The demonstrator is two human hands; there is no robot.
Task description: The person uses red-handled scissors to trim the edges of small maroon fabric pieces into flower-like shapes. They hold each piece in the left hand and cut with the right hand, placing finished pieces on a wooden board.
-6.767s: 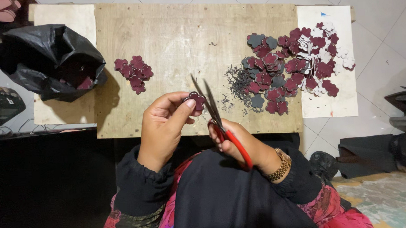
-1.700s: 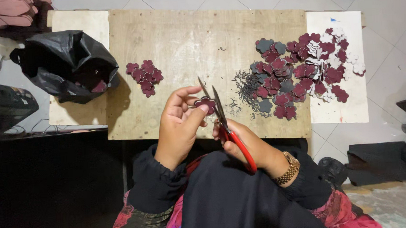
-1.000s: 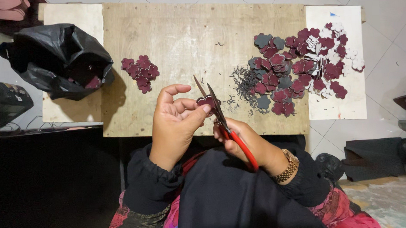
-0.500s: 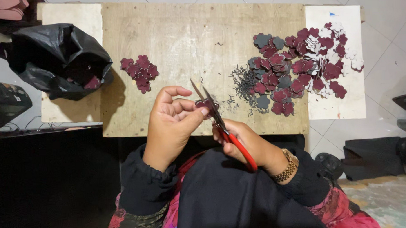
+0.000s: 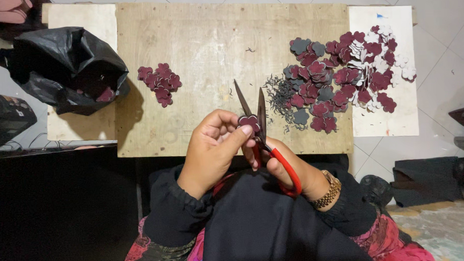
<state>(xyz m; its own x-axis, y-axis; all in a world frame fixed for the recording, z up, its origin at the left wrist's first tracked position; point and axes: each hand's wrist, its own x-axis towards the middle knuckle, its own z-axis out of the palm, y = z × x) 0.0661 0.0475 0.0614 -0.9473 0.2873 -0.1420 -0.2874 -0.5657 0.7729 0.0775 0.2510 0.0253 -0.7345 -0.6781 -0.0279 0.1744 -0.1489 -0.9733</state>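
Head view: maroon flower-shaped piece [image 5: 250, 122] sits just below frame centre, pinched between my left thumb and fingertips, left hand [image 5: 214, 146] clamped on it. Scissors [image 5: 263, 129] with red handles are in my right hand [image 5: 284, 167], fingers closed round the handle loops; blades stand apart in a narrow V pointing up-frame, the piece lying between them near the pivot. So the trimming of this piece looks mid-cut, not finished, as I judge it.

Outward from there: wooden board [image 5: 208, 49] fills the upper middle of the frame. Left of centre on it, small pile of maroon pieces [image 5: 160, 82], neat and few, which I take for the trimmed ones. Right of centre, big pile of pieces [image 5: 338, 75], maroon, grey and some white, spilling onto a white sheet [image 5: 381, 122] at upper right. Dark thin offcuts [image 5: 279, 95] lie scattered at that pile's left edge, just above the blades.

Judging by pile sizes, only a small share is done; most is left.

Upper left of frame: black plastic bag [image 5: 65, 64], open, a few maroon bits inside. Gold watch [image 5: 329, 190] on my right wrist. Tiled floor [image 5: 444, 15] at right edge.
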